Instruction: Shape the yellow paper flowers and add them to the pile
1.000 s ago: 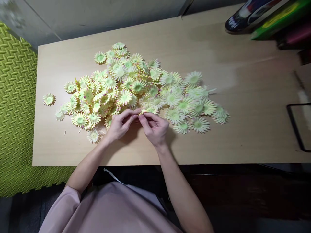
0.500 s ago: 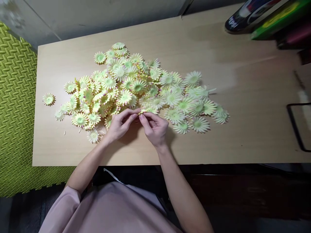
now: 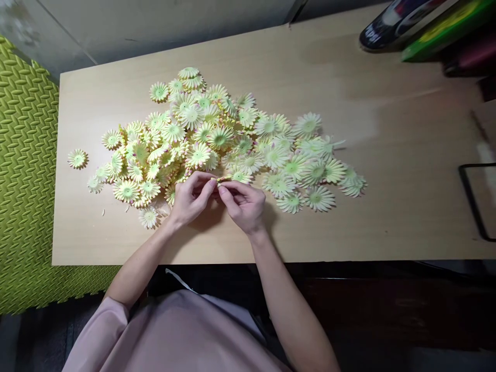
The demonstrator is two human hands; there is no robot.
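The left hand [image 3: 191, 200] and right hand [image 3: 247, 206] meet above the counter [image 3: 341, 235], thumbs and forefingers pinched close around a small yellow piece [image 3: 219, 181]. It sits right between the two sets of fingertips, largely covered by them, so its full shape cannot be told. The other fingers curl inward.

Just beyond the hands spreads a loose heap of pale yellow-green flower heads [image 3: 197, 154], some tipped pink, fanning out to both sides. A few lie close beside the left hand, and one pale bloom [image 3: 149, 217] rests to the left of its wrist. Another flower [image 3: 241, 176] lies just past the right hand's fingers. A single flower head [image 3: 78, 158] lies well apart, near the counter's left edge.
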